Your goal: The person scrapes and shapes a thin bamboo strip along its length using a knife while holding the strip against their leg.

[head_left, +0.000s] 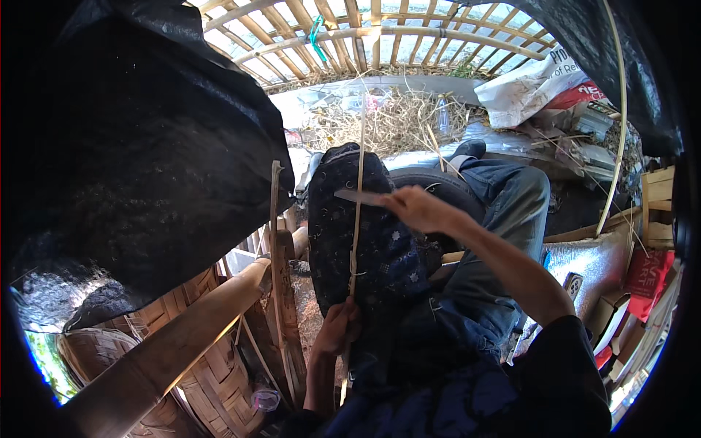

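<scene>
A long, thin bamboo strip (pixel 358 212) stands nearly upright in the picture, passing over a dark patterned cloth (pixel 332 219) spread on my leg. Low on the strip, my left hand (pixel 337 326) is closed around it. My right hand (pixel 420 209) grips a knife (pixel 358 196), its handle mostly hidden by the fingers. The blade points left and lies across the strip, above my left hand; whether it touches cannot be made out. A small curled shaving (pixel 355 273) clings to the strip between the two hands.
A thick bamboo pole (pixel 175 343) and an upright split stake (pixel 279 292) stand at my left, by woven bamboo (pixel 212 379). Black plastic sheeting (pixel 146 160) hangs at upper left. Ahead lie a heap of shavings (pixel 401 120) and a slatted bamboo fence (pixel 380 33). A phone (pixel 573 286) lies right.
</scene>
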A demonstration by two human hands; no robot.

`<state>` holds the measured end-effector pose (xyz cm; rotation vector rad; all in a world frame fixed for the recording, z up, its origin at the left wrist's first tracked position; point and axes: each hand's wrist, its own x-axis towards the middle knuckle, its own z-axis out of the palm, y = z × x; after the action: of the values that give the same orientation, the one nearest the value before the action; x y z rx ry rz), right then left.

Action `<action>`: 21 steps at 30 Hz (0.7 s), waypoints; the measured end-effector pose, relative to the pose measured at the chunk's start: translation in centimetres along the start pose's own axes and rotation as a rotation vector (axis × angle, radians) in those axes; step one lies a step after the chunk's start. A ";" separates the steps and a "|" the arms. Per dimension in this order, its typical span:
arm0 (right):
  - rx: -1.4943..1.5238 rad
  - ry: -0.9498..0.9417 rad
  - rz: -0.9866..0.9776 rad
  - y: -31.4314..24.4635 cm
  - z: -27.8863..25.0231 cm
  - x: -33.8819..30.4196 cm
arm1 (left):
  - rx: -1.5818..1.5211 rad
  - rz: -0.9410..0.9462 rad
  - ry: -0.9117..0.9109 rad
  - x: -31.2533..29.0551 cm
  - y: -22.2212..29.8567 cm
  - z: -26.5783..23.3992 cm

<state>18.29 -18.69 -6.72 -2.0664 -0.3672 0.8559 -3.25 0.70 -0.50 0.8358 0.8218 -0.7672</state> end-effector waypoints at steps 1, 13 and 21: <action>-0.007 -0.096 0.066 -0.1 0.9 -0.8 | 0.072 0.029 0.057 -0.3 -0.1 0.3; 0.147 -0.323 0.052 -2.3 0.8 -4.5 | -0.065 0.031 -0.050 0.1 -0.5 -1.1; -0.065 0.114 -0.110 -1.9 0.0 0.1 | -0.252 -0.036 -0.142 -0.2 -0.5 -1.8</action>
<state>18.43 -17.47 -5.26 -2.1229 -0.4477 0.6656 -4.30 2.12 -1.24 0.5368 0.7891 -0.7279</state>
